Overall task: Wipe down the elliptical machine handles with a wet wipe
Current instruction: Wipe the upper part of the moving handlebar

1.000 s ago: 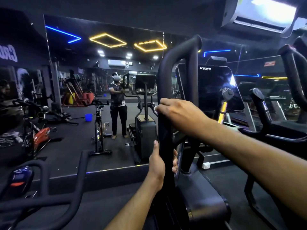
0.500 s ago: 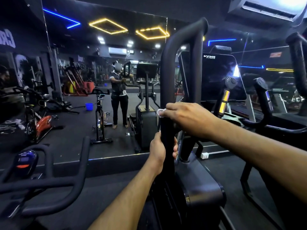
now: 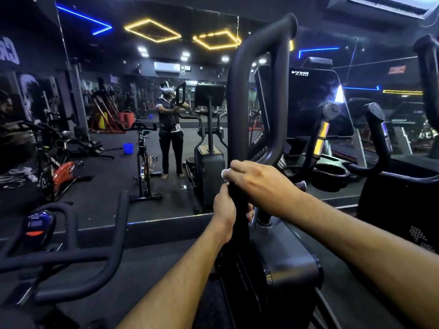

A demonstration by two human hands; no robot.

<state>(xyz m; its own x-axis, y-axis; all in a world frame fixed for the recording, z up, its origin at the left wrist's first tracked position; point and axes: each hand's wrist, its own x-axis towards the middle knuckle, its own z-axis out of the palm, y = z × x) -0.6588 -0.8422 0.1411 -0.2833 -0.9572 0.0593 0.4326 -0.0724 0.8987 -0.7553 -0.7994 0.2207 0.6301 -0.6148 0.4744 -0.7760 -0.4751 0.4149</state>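
Handle axis: the elliptical handle [image 3: 237,96] runs near-upright, looping over at the top, directly ahead of both hands.
Right hand [image 3: 259,184]: wrapped round the handle's stem, pressing a white wet wipe [image 3: 225,173] that peeks out at the fingertips.
Left hand [image 3: 224,210]: clasps the same stem just below, touching the right hand.
Unwiped run (judged): the long bar above, nearer the right hand.

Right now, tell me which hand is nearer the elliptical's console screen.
Right. The right hand grips the handle with the wet wipe, just below-left of the console screen. The left hand grips the same handle lower, farther from it.
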